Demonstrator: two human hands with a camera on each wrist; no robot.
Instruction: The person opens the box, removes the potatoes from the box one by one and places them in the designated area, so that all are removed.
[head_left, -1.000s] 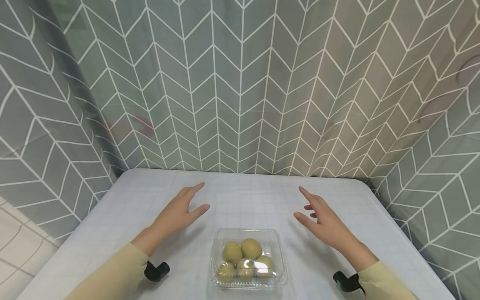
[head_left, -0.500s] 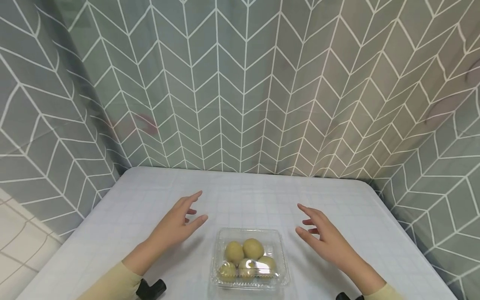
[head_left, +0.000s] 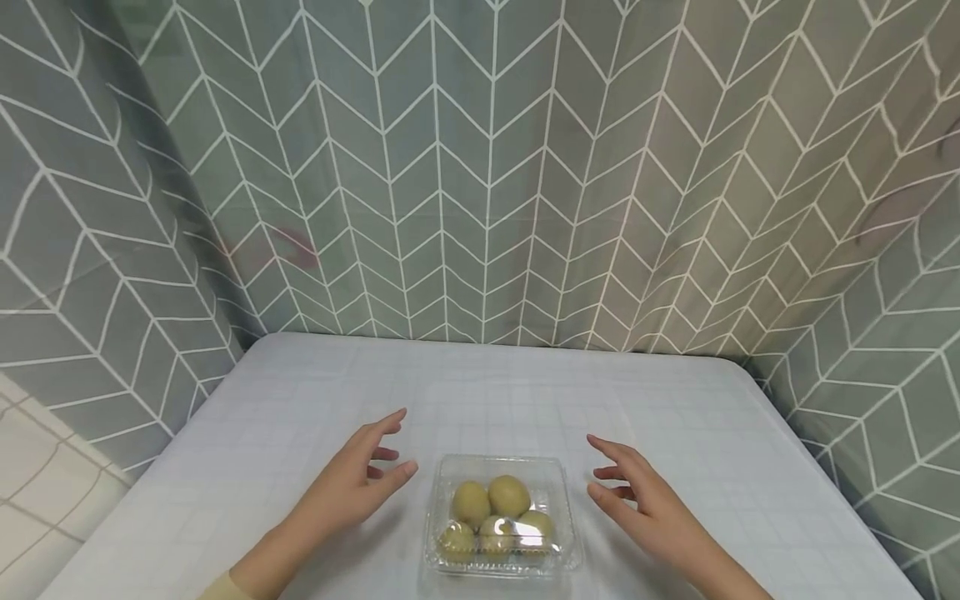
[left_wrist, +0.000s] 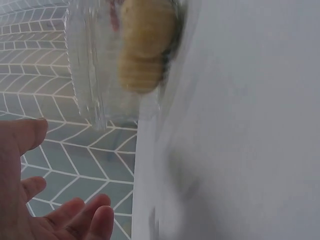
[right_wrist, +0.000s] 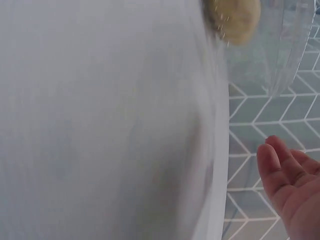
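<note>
A clear plastic clamshell box [head_left: 501, 565] with a closed lid sits near the front of the table, and several round yellowish-green fruits [head_left: 509, 497] lie inside it; their exact kind is hard to tell. To the box's left hovers my left hand [head_left: 352, 483], fingers loosely spread, touching nothing. On the other side my right hand [head_left: 645, 504] is held above the cloth with relaxed fingers, also apart from the box. In the left wrist view the box [left_wrist: 87, 65] and blurred fruits [left_wrist: 147, 30] show beyond the thumb. The right wrist view catches one fruit [right_wrist: 235, 20] at its top.
A white cloth with faint checks covers the table [head_left: 300, 375]. Grey-green curtain [head_left: 465, 167] with white chevron lines hangs behind and at both sides. Pale floor tiles [head_left: 45, 492] show at the lower left.
Both hands have come nearer to the box, drawing back toward the person and lower in the head view. The box has stayed in place, with only a slight shift of the head view.
</note>
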